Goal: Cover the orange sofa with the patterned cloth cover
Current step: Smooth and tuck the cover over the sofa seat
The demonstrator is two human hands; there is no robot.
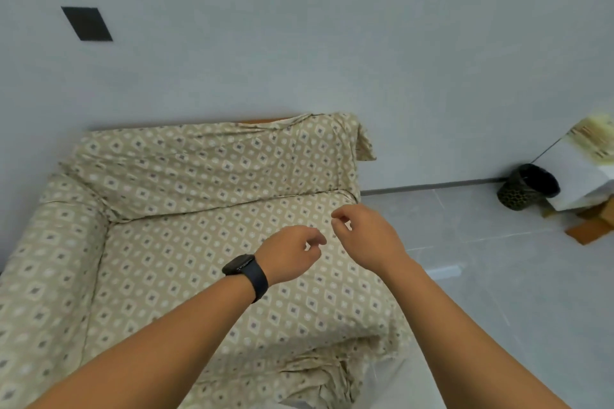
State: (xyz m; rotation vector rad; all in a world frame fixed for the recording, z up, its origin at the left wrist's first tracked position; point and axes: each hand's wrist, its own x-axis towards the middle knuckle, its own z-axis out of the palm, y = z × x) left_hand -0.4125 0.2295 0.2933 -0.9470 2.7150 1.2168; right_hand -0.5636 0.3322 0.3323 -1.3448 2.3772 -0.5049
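Note:
The beige patterned cloth cover (206,242) lies spread over the sofa's seat, backrest and left arm. Only a thin strip of the orange sofa (265,121) shows along the top of the backrest. The cloth bunches in folds at the seat's front right corner, and a loose corner hangs off the backrest's right end. My left hand (292,256), a dark watch on its wrist, hovers over the right part of the seat with loosely curled fingers, holding nothing. My right hand (362,236) hovers just beside it, fingers also loosely curled and holding nothing.
A pale wall stands behind the sofa with a dark square plate (87,24) on it. Grey tiled floor (498,276) lies to the right. At the far right stand a dark mesh bin (521,189) and a white box-like object (584,173).

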